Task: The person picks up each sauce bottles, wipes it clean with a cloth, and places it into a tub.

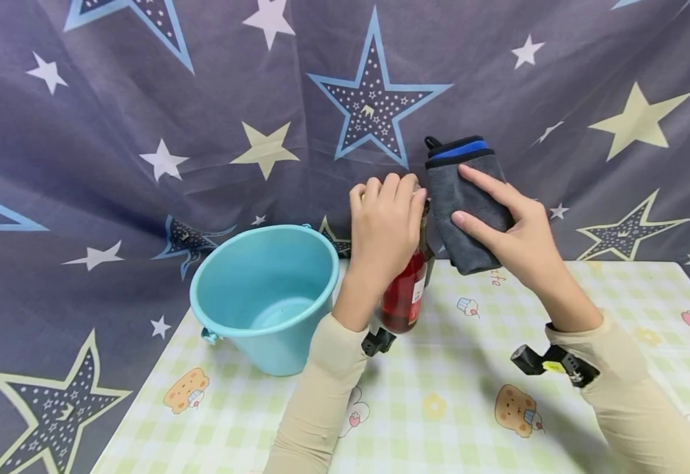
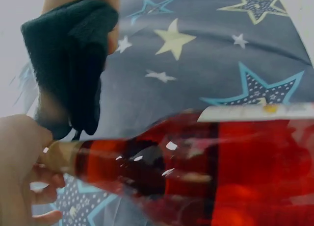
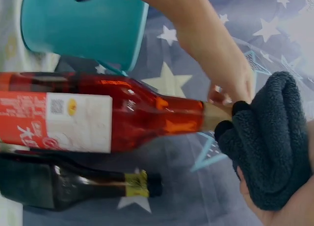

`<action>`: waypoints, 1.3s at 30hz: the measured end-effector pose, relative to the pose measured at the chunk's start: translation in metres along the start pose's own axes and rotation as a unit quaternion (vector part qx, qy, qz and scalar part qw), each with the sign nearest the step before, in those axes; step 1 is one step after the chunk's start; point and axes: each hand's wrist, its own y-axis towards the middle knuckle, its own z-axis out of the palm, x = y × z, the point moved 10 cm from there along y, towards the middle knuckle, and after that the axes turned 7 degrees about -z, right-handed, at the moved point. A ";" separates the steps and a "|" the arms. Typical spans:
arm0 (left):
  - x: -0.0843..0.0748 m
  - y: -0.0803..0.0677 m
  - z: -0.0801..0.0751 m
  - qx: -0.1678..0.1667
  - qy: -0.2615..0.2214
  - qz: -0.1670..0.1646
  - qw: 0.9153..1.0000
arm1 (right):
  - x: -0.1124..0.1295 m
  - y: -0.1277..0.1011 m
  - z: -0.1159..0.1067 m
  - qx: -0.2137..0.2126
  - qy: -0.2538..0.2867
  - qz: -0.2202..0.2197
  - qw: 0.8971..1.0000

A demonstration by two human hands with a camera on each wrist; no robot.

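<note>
My left hand [image 1: 386, 227] grips the cap end of a glass bottle of red liquid [image 1: 401, 299], which has a white and red label. In the right wrist view the neck of this red bottle [image 3: 132, 113] runs up to a gold-coloured cap [image 3: 216, 115]. Whether its base touches the table cannot be told. To the right and higher, my right hand [image 1: 519, 234] holds a folded dark grey towel [image 1: 466, 210] with a blue layer and black edging, between thumb and fingers. The towel [image 2: 68, 64] is close to the bottle's top.
A light blue bucket [image 1: 203, 276] stands left of the red bottle. Behind that bottle is a dark bottle [image 3: 34, 182] with a yellow band and black cap. A checked cloth [image 1: 463, 375] covers the table; a grey star-patterned curtain [image 1: 333, 39] hangs behind it.
</note>
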 end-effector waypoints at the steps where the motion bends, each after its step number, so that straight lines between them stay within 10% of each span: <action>1: 0.001 0.000 0.002 0.016 -0.011 0.004 1.000 | -0.001 0.000 0.004 0.004 0.003 -0.004 1.000; 10: 0.002 -0.002 0.007 0.073 -0.053 0.031 0.995 | -0.011 -0.007 0.040 0.072 -0.002 0.000 0.997; 27: 0.001 -0.002 0.010 0.088 -0.072 0.022 0.993 | -0.022 -0.018 0.051 0.049 -0.049 -0.014 0.998; 39: 0.003 0.001 0.008 0.076 -0.066 0.028 0.994 | -0.029 -0.027 0.065 0.124 -0.138 -0.035 0.982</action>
